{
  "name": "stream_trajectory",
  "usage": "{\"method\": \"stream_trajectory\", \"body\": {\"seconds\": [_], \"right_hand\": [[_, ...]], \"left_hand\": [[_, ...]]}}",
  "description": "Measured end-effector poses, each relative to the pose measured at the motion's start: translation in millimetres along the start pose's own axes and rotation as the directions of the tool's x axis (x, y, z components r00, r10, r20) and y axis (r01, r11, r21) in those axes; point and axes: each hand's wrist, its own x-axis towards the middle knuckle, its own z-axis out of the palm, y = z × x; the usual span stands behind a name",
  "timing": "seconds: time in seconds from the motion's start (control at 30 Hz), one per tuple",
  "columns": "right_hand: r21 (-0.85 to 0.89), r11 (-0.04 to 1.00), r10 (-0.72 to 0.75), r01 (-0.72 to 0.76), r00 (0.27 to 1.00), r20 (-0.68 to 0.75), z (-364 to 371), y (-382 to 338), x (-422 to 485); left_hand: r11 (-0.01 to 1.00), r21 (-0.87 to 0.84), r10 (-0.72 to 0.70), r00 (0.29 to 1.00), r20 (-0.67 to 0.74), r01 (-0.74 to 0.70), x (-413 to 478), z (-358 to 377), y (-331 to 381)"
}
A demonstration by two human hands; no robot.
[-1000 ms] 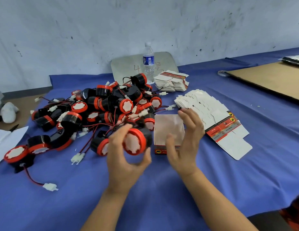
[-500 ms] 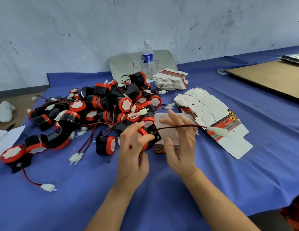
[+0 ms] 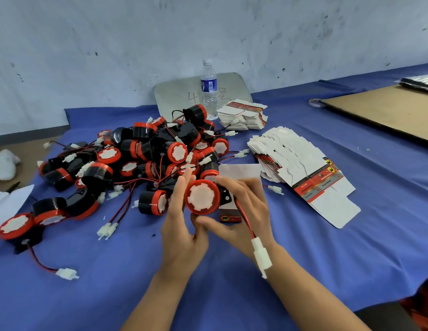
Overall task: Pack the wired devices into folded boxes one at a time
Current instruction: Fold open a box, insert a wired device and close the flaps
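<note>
Both hands hold one wired device [image 3: 201, 197], a black drum with a red rim and white face turned toward me. My left hand [image 3: 182, 225] grips its left side and underside. My right hand [image 3: 241, 211] curls round its right side and black bracket. Its red and black wire runs down over my right wrist to a white connector [image 3: 262, 256]. Behind the hands stands a folded box [image 3: 240, 172], white with a red bottom edge, mostly hidden. A heap of the same devices [image 3: 146, 154] lies at the left.
Flat unfolded boxes lie fanned out [image 3: 301, 173] at the right, with a second stack [image 3: 244, 114] farther back. A water bottle [image 3: 209, 89] stands by the wall. A brown cardboard sheet [image 3: 385, 111] covers the far right. The blue cloth [image 3: 112, 283] covers the table.
The device has turned so its white face points at me. My right hand closed round its right side, and the wire's connector swung from the right down onto my right wrist.
</note>
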Motion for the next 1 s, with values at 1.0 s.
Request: {"method": "stream_trajectory", "body": {"seconds": [1.0], "right_hand": [[0.534, 0.743, 0.523, -0.402, 0.848, -0.089, -10, 15, 8]], "left_hand": [[0.804, -0.007, -0.537, 0.732, 0.420, 0.595, -4, 24, -22]]}}
